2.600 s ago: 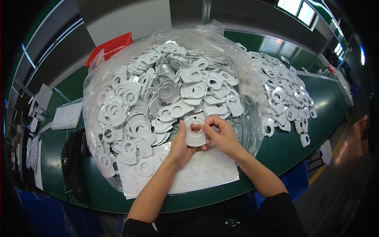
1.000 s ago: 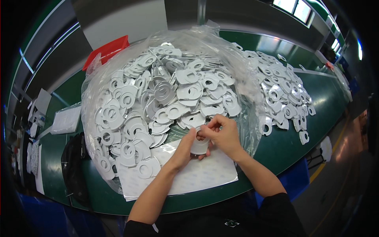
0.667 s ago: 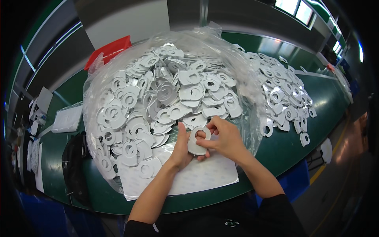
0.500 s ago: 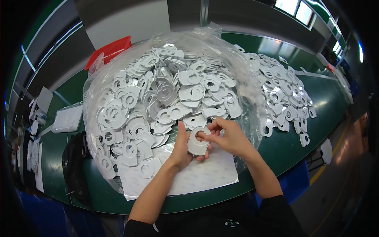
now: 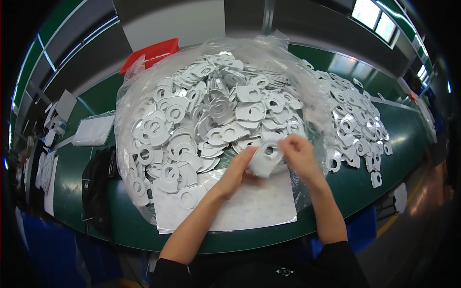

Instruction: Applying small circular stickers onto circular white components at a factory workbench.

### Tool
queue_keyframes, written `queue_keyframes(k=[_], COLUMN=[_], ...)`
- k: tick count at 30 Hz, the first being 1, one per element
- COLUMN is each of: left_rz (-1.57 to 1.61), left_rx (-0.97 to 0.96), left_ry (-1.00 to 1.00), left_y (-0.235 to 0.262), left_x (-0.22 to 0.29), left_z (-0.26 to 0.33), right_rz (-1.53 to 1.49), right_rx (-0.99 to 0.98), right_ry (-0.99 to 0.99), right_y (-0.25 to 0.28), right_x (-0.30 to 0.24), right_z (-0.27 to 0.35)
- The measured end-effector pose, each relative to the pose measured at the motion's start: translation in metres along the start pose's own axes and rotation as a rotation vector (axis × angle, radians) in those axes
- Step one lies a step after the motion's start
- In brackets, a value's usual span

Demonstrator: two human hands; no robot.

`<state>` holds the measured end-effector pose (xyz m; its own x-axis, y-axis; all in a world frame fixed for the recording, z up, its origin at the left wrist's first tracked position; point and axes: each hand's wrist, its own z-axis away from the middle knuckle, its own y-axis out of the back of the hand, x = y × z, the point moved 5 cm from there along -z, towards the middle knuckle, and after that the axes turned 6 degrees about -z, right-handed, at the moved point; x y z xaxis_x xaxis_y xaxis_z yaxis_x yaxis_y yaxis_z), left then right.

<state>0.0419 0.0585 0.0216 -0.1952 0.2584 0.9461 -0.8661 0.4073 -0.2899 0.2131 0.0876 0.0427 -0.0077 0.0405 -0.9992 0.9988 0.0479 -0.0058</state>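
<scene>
Over a stack of white sheets [image 5: 249, 211], my left hand [image 5: 236, 175] grips a flat white plastic part [image 5: 261, 164] with a round hole and one rounded end. The part is tilted and slightly blurred. My right hand [image 5: 301, 157] is closed at its upper right edge, its fingers curled and smeared by motion. Just beyond my hands rises a big heap of similar white and grey parts [image 5: 249, 111], lying in a spread-out clear plastic bag [image 5: 132, 108]. One loose part [image 5: 188, 197] rests on the left side of the sheets.
On the green table [image 5: 336, 211], a second pile of parts [image 5: 357, 129] lies to the right. A red bin [image 5: 151, 54] stands at the back left. A wrapped white pack [image 5: 94, 130] and a black bag [image 5: 98, 187] are at left. A blue bin [image 5: 361, 225] sits below the right edge.
The part has tilted and blurred in my left hand. My right hand has shifted from the hole to the upper right edge. The whole view has swung slightly left.
</scene>
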Motion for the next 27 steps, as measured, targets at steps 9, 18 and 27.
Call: queue_keyframes(k=[9, 18, 27], left_rz=[-1.602, -1.581, -0.766], left_rx=[0.826, 0.798, 0.857], left_ry=[-0.521, -0.585, -0.667], left_y=[0.055, 0.053, 0.065], left_x=[0.049, 0.046, 0.054], left_z=[0.022, 0.017, 0.021], right_rz=[-0.883, 0.687, 0.754], right_rx=[0.512, -0.596, -0.476], right_ry=[0.121, 0.450, 0.330], right_y=[0.071, -0.072, -0.063], right_x=[0.004, -0.006, -0.003], right_z=[-0.011, 0.049, 0.045])
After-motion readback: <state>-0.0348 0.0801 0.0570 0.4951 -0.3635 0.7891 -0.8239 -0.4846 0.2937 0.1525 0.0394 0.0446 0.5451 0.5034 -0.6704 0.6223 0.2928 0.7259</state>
